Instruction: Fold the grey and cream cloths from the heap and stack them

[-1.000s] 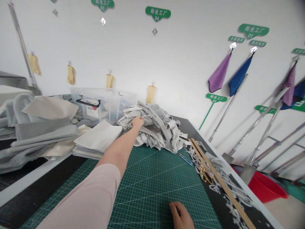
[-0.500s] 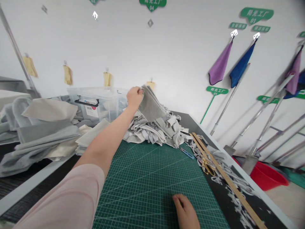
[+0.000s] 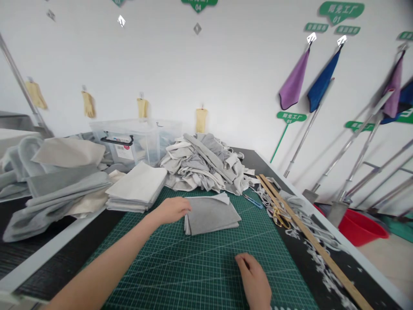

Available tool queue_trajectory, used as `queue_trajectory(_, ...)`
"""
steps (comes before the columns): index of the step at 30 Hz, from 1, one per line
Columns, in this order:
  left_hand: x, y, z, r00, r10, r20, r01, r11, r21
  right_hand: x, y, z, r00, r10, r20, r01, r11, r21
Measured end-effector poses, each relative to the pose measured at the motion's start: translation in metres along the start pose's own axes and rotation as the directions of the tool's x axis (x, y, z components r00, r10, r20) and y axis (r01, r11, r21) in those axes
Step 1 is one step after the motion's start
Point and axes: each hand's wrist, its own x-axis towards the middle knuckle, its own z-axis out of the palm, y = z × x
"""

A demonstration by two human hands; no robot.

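Note:
My left hand [image 3: 174, 210] pinches the left edge of a folded grey cloth [image 3: 211, 215], which lies on the green cutting mat [image 3: 193, 262]. A paler layer shows along the cloth's top edge. My right hand [image 3: 253, 280] rests low on the mat with curled fingers; what they hold, if anything, is hidden. Behind the folded cloth rises a heap of crumpled grey cloths [image 3: 200, 165]. Left of the heap sits a neat stack of pale folded cloths [image 3: 137, 185].
At the left are loose grey cloths [image 3: 64, 185] and a clear plastic box [image 3: 129, 142]. Along the right lie a blue tool [image 3: 253, 201], gold-handled scissors [image 3: 280, 218], a wooden strip [image 3: 316, 249] and white scraps. A red basin [image 3: 361, 226] stands beyond the table edge.
My left hand has come down from the heap towards me, bringing the grey cloth onto the mat. The right hand has barely moved. The view has shifted slightly.

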Motion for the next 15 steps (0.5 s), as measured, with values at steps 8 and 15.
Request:
queue_trajectory(8, 0.037, 0.034, 0.041, 1.0, -0.013, 0.019, 0.013, 1.0, -0.028, -0.002, -0.005, -0.001, 1.0, -0.007, -0.02, 0.006, 1.0, -0.023)
queue_trajectory(15, 0.039, 0.068, 0.083, 0.994, 0.089, 0.067, -0.091, 0.996, 0.024, -0.002, -0.004, 0.0, 0.999, -0.028, -0.028, 0.027, 0.999, -0.021)
